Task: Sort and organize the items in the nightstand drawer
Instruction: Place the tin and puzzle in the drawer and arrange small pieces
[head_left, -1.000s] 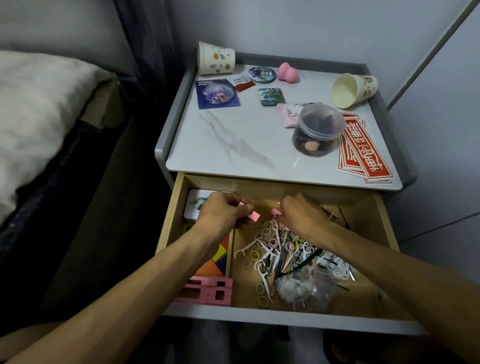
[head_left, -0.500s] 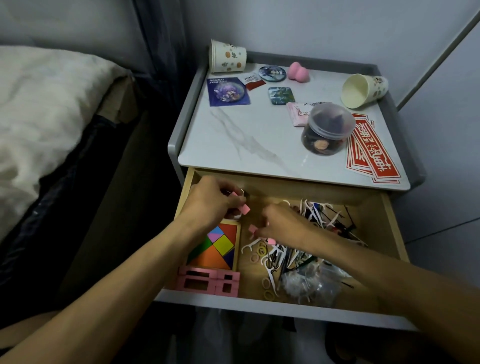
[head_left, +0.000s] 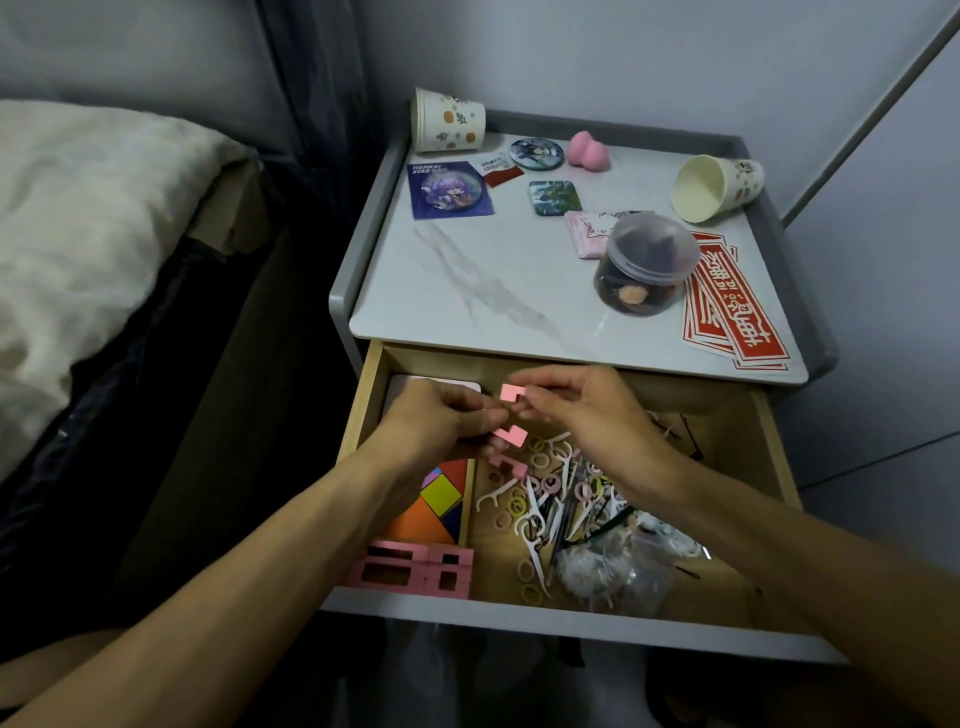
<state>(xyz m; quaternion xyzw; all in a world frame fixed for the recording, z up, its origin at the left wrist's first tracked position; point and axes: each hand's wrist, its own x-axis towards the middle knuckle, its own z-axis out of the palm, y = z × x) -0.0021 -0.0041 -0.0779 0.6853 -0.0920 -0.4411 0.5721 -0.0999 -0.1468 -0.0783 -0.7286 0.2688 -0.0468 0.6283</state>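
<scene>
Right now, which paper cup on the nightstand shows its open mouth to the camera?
The back-right paper cup, lying on its side with its cream inside visible; the back-left paper cup shows only its patterned outer wall.

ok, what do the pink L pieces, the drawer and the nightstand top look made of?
pink L pieces: matte, flat, sharp-cut edges; painted wood or dense foam, can't tell.
drawer: pale matte wood or wood laminate, light tan boards.
nightstand top: white slab, grey veining, soft sheen; marble or marble-look.
</scene>
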